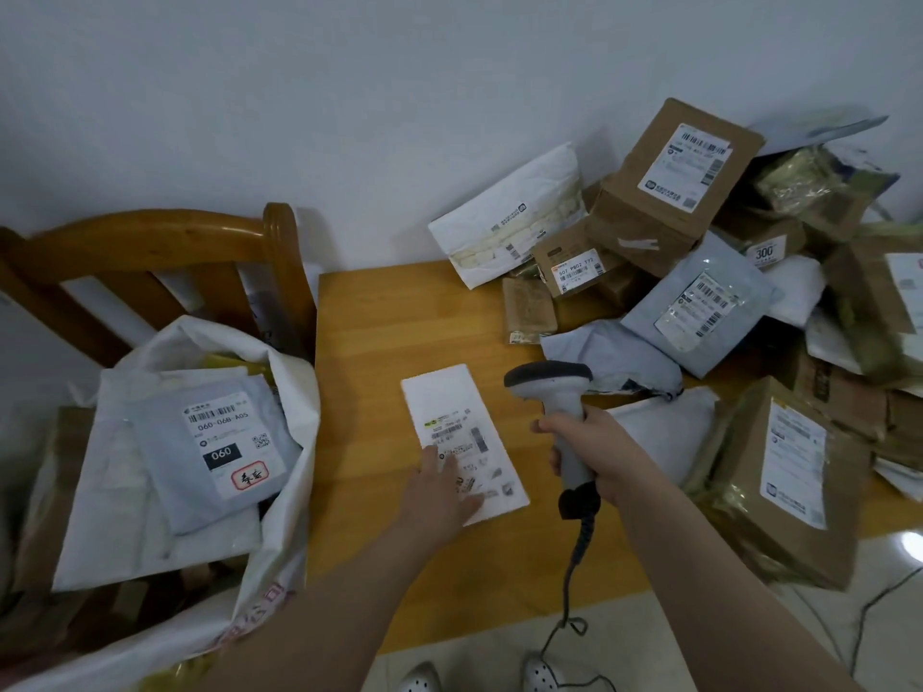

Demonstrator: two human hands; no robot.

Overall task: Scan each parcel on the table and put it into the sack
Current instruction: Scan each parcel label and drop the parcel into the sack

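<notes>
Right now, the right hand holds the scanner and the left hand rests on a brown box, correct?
No: the head view shows the left hand resting on a flat white parcel instead. The right hand does hold the scanner.

Wooden table [389, 322] bearing a flat white parcel [449, 402] near its middle and a heap of parcels [694, 202] along its right side.

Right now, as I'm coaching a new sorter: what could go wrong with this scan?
The left hand lies flat on the white parcel, fingers near its barcode; they may block the scanner. Its cable hangs off the table edge toward the shoes and could snag.
</notes>
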